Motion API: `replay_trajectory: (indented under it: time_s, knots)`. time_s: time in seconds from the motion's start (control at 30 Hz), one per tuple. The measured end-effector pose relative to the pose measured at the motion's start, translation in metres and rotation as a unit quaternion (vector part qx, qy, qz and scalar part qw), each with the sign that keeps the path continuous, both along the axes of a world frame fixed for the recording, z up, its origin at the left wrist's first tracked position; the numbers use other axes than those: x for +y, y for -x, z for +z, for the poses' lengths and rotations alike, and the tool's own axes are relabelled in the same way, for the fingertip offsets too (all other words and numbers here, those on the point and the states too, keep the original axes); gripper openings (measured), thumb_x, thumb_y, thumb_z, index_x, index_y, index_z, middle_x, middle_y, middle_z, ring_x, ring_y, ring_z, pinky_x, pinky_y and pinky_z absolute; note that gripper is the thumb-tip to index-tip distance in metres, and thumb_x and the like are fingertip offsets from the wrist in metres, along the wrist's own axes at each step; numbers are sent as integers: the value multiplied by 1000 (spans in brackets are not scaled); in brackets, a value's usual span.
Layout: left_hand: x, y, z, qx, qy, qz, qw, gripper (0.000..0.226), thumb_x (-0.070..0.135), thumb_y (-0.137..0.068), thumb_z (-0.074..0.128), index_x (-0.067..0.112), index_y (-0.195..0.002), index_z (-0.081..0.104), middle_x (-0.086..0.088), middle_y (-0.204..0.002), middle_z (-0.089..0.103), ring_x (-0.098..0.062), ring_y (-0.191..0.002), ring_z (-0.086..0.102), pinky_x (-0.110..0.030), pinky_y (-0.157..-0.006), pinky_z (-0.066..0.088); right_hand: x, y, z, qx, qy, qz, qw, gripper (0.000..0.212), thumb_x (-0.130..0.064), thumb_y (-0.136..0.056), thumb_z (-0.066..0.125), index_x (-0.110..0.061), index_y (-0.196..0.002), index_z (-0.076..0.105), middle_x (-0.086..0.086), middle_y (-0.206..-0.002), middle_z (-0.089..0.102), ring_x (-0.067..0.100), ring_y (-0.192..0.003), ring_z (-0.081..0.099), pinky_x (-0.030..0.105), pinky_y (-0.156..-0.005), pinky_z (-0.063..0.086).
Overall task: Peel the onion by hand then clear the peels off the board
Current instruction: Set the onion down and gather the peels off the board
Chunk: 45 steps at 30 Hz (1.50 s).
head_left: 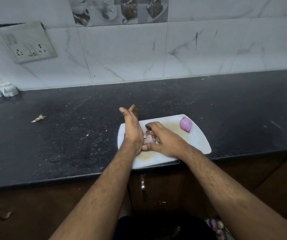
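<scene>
Fingers: right hand [163, 137] spread flat over papery pink onion peels [148, 138], left hand [132, 130] open, edge-on, holding nothing | peels mid-frame on white plastic board [198, 144]; peeled purple onion [185, 124] upper right | light, flimsy; likely best scooped between palms

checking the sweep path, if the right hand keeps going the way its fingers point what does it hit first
Most likely the onion peels bunched under its fingers, then the upright left hand just beyond; depth is hard to judge.

Left hand [133, 130] upright, flat, edge-down; right hand [163, 138] cupped, palm-down.
</scene>
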<state>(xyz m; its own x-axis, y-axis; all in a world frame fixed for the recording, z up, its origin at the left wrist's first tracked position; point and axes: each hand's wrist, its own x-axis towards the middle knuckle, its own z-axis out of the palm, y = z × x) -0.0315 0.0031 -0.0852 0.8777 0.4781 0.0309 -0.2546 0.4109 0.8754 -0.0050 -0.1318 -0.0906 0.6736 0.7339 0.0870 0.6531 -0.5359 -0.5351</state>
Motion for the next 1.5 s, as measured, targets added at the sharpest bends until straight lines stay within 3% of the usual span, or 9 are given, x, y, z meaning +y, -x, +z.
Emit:
replay_trajectory:
  time_s: [0.2, 0.33, 0.5, 0.57, 0.7, 0.93, 1.03, 1.23, 1.5]
  knots:
    - [5, 3, 0, -14, 32, 63, 997, 88, 71, -100, 2, 14, -159, 34, -12, -168, 31, -20, -155, 29, -30, -120, 18, -3, 1, -4, 13, -73, 81, 994, 23, -40, -92, 73, -27, -111, 71, -16, -123, 63, 4, -111, 62, 33, -98, 52]
    - [3, 2, -1, 4, 8, 74, 997, 85, 71, -101, 4, 16, -154, 42, -11, -162, 42, -19, -150, 37, -31, -123, 20, -6, 0, -2, -6, -85, 80, 993, 5, -21, -94, 73, -21, -99, 74, -12, -106, 65, 6, -98, 63, 25, -88, 51]
    - [-3, 5, -2, 30, -63, 53, 996, 72, 71, -100, 5, 28, -138, 49, -8, -147, 58, -15, -134, 48, -34, -121, 26, -3, -4, -5, -41, -96, -35, 994, 20, -3, -100, 55, -17, -100, 68, -7, -100, 59, 1, -84, 57, 15, -77, 44]
    - [-3, 4, -2, 43, -85, 44, 995, 69, 69, -102, 7, 27, -134, 52, -6, -141, 61, -15, -130, 53, -34, -119, 30, -6, -7, -6, 22, -164, -79, 983, 28, 2, -102, 45, -16, -102, 66, -4, -94, 60, 0, -71, 56, 10, -70, 44]
    - [-9, 3, -5, 64, -140, 6, 988, 72, 62, -106, 15, 13, -136, 60, -5, -139, 63, -16, -128, 58, -37, -116, 40, -21, -15, 1, 219, -358, -166, 892, 30, -2, -108, 40, -13, -108, 68, -1, -79, 56, -2, -53, 53, 13, -51, 42]
    - [-12, 7, -6, 89, -270, -14, 959, 53, 55, -108, 37, 15, -120, 70, 3, -116, 71, -10, -111, 65, -21, -90, 46, -18, -20, 0, 292, -400, -192, 847, 33, -3, -108, 34, -10, -110, 66, -3, -75, 49, 2, -53, 42, 14, -43, 36]
    - [-7, 8, -5, 121, -400, -53, 907, 33, 47, -104, 55, 19, -116, 69, 4, -110, 72, -13, -105, 65, -23, -86, 47, -16, -18, -2, 248, -350, -195, 882, 31, -8, -109, 35, -19, -108, 65, -5, -74, 54, 3, -53, 44, 17, -49, 39]
    - [13, 33, 3, 196, -697, -169, 669, 67, 48, -107, 47, 13, -162, 33, 0, -171, 26, -21, -156, 27, -41, -126, 24, -18, -12, 2, 191, -315, -194, 909, 35, 3, -103, 32, -13, -111, 62, 1, -80, 56, 2, -57, 50, 14, -55, 43]
    - [-23, 63, -1, 201, -730, -167, 632, 72, 37, -109, 38, 4, -164, 6, -15, -174, 5, -24, -162, 1, -37, -130, 3, -14, -4, 3, 150, -330, -181, 914, 35, 1, -98, 35, -14, -94, 66, -7, -71, 56, 2, -57, 48, 22, -60, 44]
